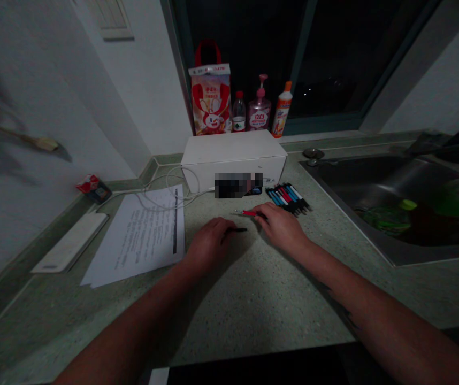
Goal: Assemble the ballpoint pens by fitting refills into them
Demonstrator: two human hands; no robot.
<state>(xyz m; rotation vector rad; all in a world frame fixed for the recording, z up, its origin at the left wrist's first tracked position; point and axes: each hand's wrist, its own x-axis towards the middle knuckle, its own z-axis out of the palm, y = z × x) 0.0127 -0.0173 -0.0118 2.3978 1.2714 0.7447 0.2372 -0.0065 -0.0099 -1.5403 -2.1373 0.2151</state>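
Over the middle of the speckled counter (229,321), my left hand (210,240) is closed on a dark pen part (239,230) that sticks out to the right. My right hand (281,225) pinches a red pen piece (249,213) with a thin metallic tip pointing left. The two pieces are apart. Just beyond my right hand lies a row of several pens (288,198) in blue, white, red and black. Printed sheets (145,235) lie to the left of my left hand.
Behind the hands stands a white box (233,149), with a phone (255,190) against its front and a cable (153,206) at its left. Bottles (259,109) and a bag (211,104) stand behind it. At right is a sink (374,246); at left, a white power strip (71,243).
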